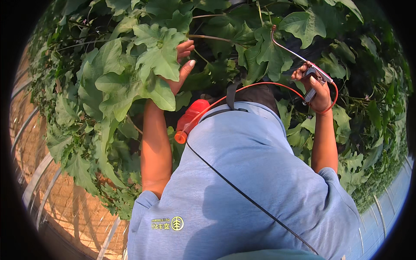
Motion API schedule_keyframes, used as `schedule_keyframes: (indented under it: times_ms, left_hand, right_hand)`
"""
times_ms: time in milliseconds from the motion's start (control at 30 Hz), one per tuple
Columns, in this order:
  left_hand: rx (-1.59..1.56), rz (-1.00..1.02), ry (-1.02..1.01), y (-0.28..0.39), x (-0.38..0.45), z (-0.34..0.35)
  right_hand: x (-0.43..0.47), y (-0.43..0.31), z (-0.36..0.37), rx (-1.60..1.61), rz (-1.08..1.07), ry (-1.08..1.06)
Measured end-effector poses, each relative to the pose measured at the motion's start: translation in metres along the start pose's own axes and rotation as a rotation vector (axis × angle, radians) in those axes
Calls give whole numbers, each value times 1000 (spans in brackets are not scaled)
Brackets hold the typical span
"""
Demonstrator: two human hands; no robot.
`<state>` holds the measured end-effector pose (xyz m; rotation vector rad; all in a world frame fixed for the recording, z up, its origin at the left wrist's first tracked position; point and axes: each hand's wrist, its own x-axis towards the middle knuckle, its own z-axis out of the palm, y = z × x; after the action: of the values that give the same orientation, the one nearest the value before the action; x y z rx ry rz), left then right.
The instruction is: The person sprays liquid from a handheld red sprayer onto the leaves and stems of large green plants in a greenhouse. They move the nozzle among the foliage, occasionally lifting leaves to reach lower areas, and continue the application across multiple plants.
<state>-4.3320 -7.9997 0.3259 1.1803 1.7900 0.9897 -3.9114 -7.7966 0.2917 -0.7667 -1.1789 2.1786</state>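
Observation:
In my right hand (pixel 317 91) is a small hand sprayer (pixel 312 92) with a grip lever. Its thin, bent metal wand (pixel 289 50) points up and to the left, ending in a brown nozzle (pixel 273 28) beside broad green leaves. An orange-red hose (pixel 260 84) runs from the sprayer to a red plastic bottle (pixel 194 113) with an orange cap, hanging at my waist. My left hand (pixel 182 70) is among the lobed leaves (pixel 159 53) of what look like eggplant plants, thumb and fingers apart. Leaves cover part of its palm and wrist.
Dense foliage (pixel 370 113) surrounds me on both sides, with a brownish stem (pixel 211 37) ahead of my left hand. A black strap (pixel 231 96) and a thin black cord (pixel 247 196) cross my body. Metal hoops (pixel 37 178) stand over bare soil (pixel 81 208) at lower left.

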Motion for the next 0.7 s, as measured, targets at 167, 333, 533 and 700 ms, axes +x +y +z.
schedule_keyframes:
  times_ms: [167,333,533,700]
  left_hand:
    - [15,-48,-333,17,-95,-11]
    - [-112,108,-292,20,-169,-28]
    - [-77,-35,-89,5,-231,-63]
    - [-24,-159,176,-12,-264,-84]
  right_hand:
    - [-86,31,74,-10,-109,93]
    - [-125,86,133,-332,169,219]
    - [-114,150,186,-470,250,118]
    - [-61,155,219,-754,233,-196]
